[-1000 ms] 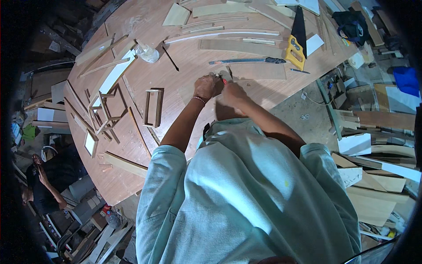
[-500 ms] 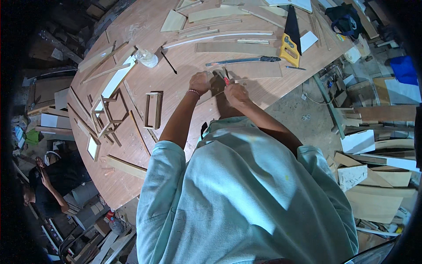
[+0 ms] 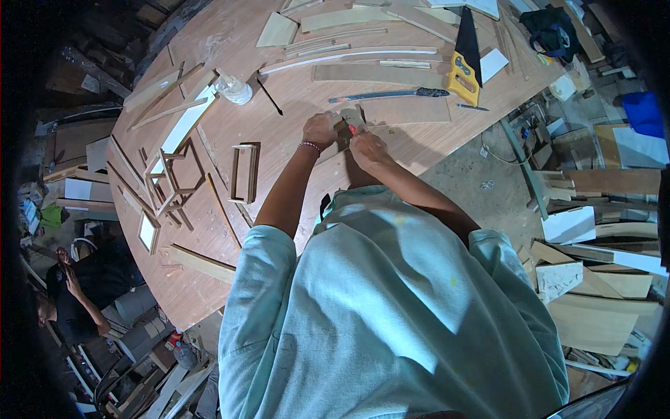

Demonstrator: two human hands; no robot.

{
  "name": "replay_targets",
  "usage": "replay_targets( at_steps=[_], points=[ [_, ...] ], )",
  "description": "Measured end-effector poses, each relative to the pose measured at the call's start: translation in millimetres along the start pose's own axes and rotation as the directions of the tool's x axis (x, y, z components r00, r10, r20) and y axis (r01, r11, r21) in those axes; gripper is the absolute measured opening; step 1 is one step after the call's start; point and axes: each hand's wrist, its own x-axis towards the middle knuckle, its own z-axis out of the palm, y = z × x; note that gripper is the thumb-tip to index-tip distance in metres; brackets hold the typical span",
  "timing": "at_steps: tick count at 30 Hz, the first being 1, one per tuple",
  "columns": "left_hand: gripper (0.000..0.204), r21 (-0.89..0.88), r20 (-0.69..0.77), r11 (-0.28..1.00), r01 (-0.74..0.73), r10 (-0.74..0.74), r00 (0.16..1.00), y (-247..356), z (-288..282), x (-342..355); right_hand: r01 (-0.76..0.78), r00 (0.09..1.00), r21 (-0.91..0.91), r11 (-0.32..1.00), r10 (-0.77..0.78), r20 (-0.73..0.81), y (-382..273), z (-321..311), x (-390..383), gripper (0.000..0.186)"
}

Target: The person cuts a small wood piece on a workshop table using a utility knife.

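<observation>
At the table's near edge, just beyond my chest, both hands work close together. My right hand (image 3: 368, 148) is closed round a small red-handled tool (image 3: 352, 129); its kind is too small to tell. Closed fingers of my left hand (image 3: 319, 131) point toward the tool, and what they hold, if anything, I cannot make out. A thin brown board (image 3: 407, 110) lies flat just beyond my right hand. Farther off lie a long dark blue strip-shaped tool (image 3: 387, 95) and a handsaw (image 3: 463, 73) with a yellow handle.
On the wooden table (image 3: 276, 150) lie a small rectangular frame (image 3: 243, 173), a jointed wooden frame (image 3: 167, 183), a clear plastic tub (image 3: 234, 91), a dark thin rod (image 3: 269, 96) and several wood strips. A person (image 3: 87, 286) is at the lower left. Offcuts (image 3: 593, 321) are piled right.
My right hand has shifted slightly left, toward my left hand, and the red-handled tool has moved with it. My left hand stays nearly in place.
</observation>
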Motion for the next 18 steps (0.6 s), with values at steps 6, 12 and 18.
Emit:
replay_targets(
  at_steps=[6,12,18],
  points=[
    [0.028,0.045,-0.083,0.998,-0.05,0.054,0.995,7,9,-12,0.033,0.958,-0.102,0.994,-0.003,0.285,-22,-41,2,0.022],
    [0.022,0.021,-0.187,1.0,-0.014,0.018,0.982,21,9,-27,-0.37,0.894,0.077,0.926,0.332,0.3,-41,-44,14,0.023],
    [0.021,0.012,-0.151,1.0,-0.004,0.006,0.989,11,16,-18,-0.054,0.889,-0.077,0.996,0.083,0.45,-18,-41,23,0.03]
  ],
)
